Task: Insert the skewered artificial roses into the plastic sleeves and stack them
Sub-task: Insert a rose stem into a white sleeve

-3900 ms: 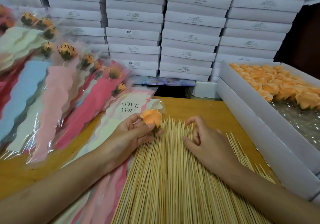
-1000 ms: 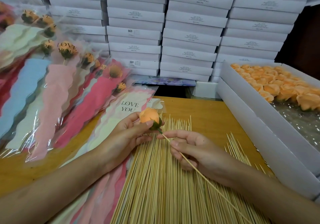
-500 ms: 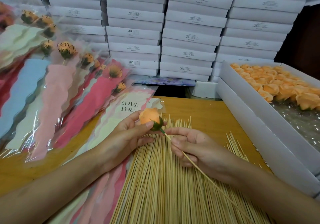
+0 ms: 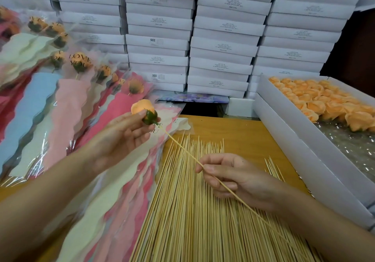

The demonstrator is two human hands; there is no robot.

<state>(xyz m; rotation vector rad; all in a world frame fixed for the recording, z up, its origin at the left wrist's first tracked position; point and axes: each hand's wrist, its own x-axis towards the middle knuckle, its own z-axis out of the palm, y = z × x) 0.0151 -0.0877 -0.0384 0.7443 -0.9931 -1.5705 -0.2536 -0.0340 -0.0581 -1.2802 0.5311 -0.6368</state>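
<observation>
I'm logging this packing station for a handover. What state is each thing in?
rose: gripped by left hand, skewered at its green base, not sleeved
skewer: pinched by right hand, tip in the rose
loose skewers: lying piled on the table
empty sleeves: flat, stacked beside the skewers
filled sleeves: roses inside, piled at left
rose box: open, partly full
white boxes: closed, stacked

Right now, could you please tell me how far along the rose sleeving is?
Done: a stack of sleeved roses lies at the left. In hand: the left hand holds an orange rose while the right hand pinches the skewer stuck in its base; it is not yet sleeved. Left: many loose roses in the white box, plus the skewer pile.
</observation>
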